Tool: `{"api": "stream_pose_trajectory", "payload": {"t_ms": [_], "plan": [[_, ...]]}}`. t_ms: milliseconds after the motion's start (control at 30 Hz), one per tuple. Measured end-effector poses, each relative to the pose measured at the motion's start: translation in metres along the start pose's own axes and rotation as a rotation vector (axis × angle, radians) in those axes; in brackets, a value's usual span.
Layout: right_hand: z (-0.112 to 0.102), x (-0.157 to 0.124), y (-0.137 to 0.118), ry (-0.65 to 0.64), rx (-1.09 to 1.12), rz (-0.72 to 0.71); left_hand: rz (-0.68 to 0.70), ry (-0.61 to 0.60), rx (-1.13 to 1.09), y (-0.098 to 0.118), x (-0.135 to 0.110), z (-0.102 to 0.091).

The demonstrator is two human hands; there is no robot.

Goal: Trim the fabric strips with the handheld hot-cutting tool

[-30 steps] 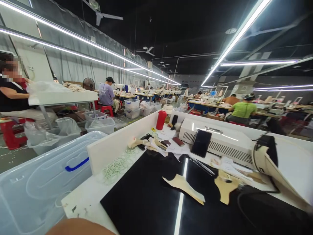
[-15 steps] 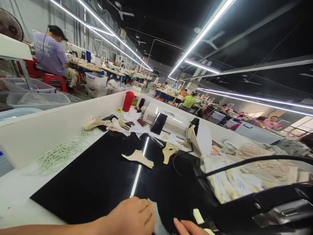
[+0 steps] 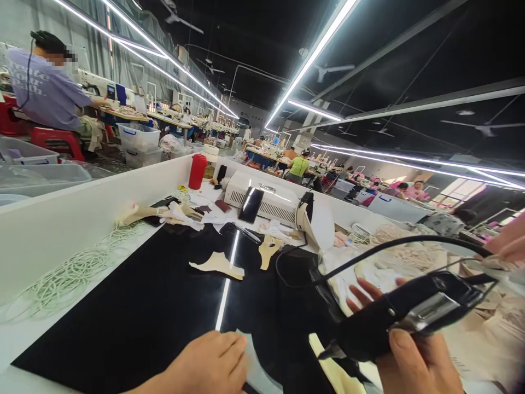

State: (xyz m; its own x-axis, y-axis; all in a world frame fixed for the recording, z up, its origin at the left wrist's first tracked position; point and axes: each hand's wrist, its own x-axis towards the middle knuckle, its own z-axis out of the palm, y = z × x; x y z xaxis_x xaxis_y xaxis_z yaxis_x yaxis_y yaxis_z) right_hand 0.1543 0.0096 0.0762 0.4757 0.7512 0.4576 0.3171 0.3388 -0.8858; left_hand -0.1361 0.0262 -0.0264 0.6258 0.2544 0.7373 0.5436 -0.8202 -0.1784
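My right hand (image 3: 422, 361) is wrapped round a black corded handheld tool (image 3: 369, 334), its thumb beside a shiny metal plate. The tool's pointed tip lies over a pale yellow strip (image 3: 328, 364) at the near edge. My left hand (image 3: 215, 358) rests on the black mat (image 3: 135, 312) with fingers curled. What it holds is hidden, but a pale grey piece (image 3: 262, 366) shows right beside its fingers. Farther up the mat lie a cream curved piece (image 3: 219, 265) and a small cream piece with a hole (image 3: 269, 250).
Green cord (image 3: 74, 273) lies in a tangle at left. Behind the mat are a phone (image 3: 251, 205), a white vented machine (image 3: 262, 200) and a red bottle (image 3: 198, 171). The tool's black cable (image 3: 394, 241) arches over cream fabric at right. Co-workers sit beyond the white partition.
My right hand has closed on the black tool and raised it from the right side. My left hand stays by the pale grey piece. The view has turned slightly right.
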Motion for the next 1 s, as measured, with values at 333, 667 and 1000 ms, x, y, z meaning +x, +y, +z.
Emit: {"api": "stream_pose_trajectory", "payload": {"t_ms": [333,667,1000], "plan": [[0.074,-0.026,-0.018,-0.17,0.391,-0.078,0.004,0.038,0.012,-0.002,-0.005,0.007],[0.125,-0.042,-0.014,-0.169,0.487,-0.142,0.003,0.091,0.02,-0.002,-0.003,0.008],[0.127,-0.044,-0.011,-0.134,0.466,-0.129,-0.012,0.135,0.052,-0.001,0.002,0.008]]}}
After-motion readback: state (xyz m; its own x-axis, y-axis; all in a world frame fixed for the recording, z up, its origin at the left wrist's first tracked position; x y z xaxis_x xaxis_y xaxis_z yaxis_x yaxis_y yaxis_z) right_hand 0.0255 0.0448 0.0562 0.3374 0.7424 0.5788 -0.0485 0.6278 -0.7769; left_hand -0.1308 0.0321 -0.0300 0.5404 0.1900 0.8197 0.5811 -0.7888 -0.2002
